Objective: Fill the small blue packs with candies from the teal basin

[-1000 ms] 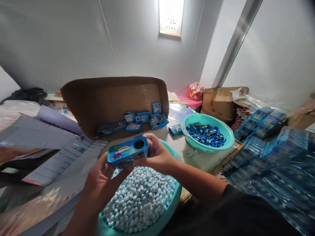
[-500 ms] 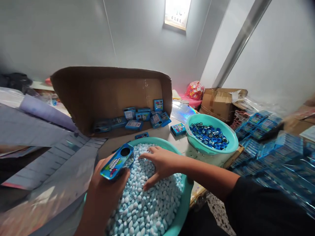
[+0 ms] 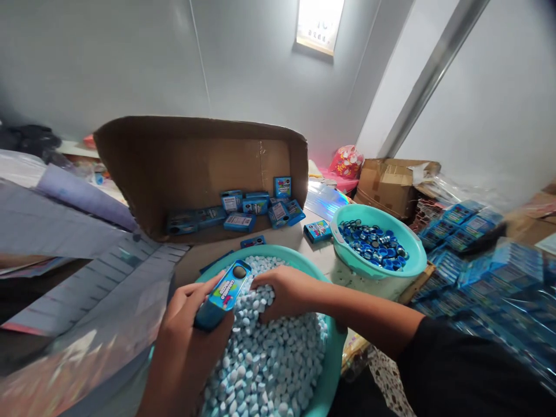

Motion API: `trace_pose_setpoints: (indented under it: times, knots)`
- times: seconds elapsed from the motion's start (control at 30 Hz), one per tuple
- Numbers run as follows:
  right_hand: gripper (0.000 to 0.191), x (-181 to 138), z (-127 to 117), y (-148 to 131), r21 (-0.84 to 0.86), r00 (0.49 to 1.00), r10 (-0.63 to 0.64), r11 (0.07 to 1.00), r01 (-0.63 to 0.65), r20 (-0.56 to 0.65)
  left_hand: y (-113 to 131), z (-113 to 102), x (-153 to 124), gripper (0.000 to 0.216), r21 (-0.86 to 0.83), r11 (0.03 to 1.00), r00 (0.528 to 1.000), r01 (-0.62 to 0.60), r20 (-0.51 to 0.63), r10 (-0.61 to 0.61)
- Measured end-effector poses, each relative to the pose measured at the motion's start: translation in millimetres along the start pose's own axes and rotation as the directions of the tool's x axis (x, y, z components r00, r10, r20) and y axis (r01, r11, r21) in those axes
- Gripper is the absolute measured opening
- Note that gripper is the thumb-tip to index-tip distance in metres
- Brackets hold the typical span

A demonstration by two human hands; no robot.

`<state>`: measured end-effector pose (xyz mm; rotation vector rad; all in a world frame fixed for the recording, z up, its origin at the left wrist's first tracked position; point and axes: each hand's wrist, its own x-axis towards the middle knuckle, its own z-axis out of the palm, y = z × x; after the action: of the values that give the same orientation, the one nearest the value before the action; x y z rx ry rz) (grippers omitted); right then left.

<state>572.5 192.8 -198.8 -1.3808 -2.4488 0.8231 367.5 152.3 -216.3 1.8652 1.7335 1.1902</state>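
Observation:
A teal basin (image 3: 335, 353) full of small pale blue and white candies (image 3: 269, 365) stands before me. My left hand (image 3: 185, 336) grips a blue candy box (image 3: 229, 288), tilted over the basin's left side, with its printed face and a dark round spot upward. Whether that spot is a hole or a cap I cannot tell. In the candies, to the right of the box, is my right hand (image 3: 290, 292). Its fingers are curled around some of the candies, with the fingertips partly buried.
Behind the basin, a cardboard carton (image 3: 191, 168) lies on its side with several blue boxes (image 3: 256, 205) inside. Another box (image 3: 317, 230) lies near a second teal basin (image 3: 367, 271) of blue caps (image 3: 376, 243). Wrapped blue boxes (image 3: 499, 284) are stacked at right.
My right hand's spread fingers have curled into the candies. The box in my left hand has turned and shifted right, closer to my right hand. The view has shifted slightly.

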Motion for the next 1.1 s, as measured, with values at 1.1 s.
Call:
trace_pose_setpoints:
  times: [1.1]
  knots:
    - [0.026, 41.2, -23.3, -66.4, 0.876, 0.784, 0.425, 0.048, 0.479, -0.452, -17.9, 7.7, -10.8, 0.053, -0.045, 0.978, 0.974, -0.202, 0.093, 0.205]
